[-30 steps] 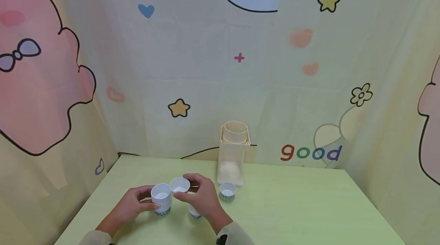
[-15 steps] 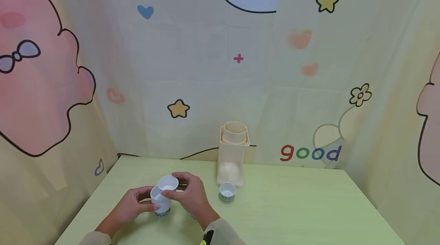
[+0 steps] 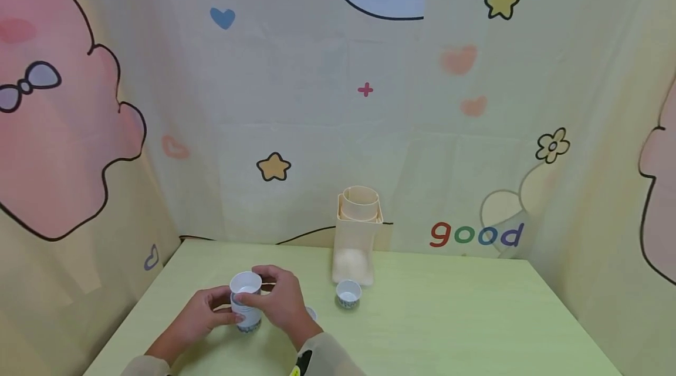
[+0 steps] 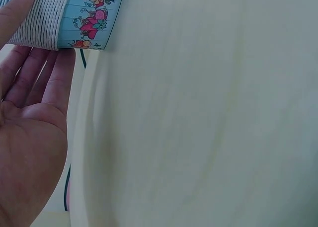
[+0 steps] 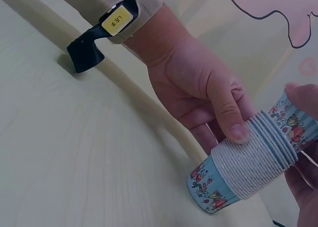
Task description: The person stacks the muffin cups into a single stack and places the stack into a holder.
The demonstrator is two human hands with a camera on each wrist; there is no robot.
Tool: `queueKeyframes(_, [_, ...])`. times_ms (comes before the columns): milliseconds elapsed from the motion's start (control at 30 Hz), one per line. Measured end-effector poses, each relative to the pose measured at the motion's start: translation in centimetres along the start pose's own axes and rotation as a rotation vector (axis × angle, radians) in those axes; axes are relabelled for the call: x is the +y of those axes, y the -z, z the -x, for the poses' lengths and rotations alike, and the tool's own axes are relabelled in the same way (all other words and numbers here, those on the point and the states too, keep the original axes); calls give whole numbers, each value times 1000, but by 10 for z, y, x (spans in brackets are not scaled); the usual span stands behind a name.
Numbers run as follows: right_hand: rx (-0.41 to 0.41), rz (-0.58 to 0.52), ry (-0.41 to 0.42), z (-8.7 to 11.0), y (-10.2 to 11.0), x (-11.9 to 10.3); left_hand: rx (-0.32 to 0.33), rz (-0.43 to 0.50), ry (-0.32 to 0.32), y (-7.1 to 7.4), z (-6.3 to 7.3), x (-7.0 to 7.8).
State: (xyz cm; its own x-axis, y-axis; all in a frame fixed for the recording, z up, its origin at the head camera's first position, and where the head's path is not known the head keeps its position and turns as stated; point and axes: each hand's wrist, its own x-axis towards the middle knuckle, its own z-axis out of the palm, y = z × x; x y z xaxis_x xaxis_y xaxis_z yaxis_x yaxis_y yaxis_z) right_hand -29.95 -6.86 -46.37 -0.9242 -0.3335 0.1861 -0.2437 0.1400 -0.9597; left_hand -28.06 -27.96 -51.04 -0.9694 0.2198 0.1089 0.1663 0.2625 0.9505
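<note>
My left hand [image 3: 203, 312] grips a nested stack of paper cups [image 3: 250, 318], thumb on the near side and fingers behind. The right wrist view shows the stack's many close rims and the blue floral base of its lowest cup [image 5: 211, 189]. Between the thumb and fingers of my right hand [image 3: 282, 301] is a single paper cup [image 3: 246, 282], held upright over the mouth of the stack. Its floral lower end [image 5: 292, 120] meets the top rim in the right wrist view. In the left wrist view, the stack [image 4: 89, 19] lies across my left fingers [image 4: 57, 80].
One more paper cup [image 3: 348, 294] stands upright right of my hands. Another cup [image 3: 312, 313] is mostly hidden behind my right wrist. At the back of the table [image 3: 449, 311] stands a beige holder [image 3: 355, 247] with a round tube on top. A printed curtain closes the back.
My right hand has moved left with its cup, from beside the stack to right over its mouth. My left hand and the stack have stayed in place.
</note>
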Motion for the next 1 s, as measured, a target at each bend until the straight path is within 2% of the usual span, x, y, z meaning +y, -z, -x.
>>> queueKeyframes(367, [8,8,-25,1,-6,7,-5,8,-30,0,-1,0])
queueKeyframes(567, [-9,21,-9,2,-6,13,-5,18,-29,1,0,1])
queueKeyframes(1000, [-35,28,-20,7,-2,12,25,-43,61,-1,0,4])
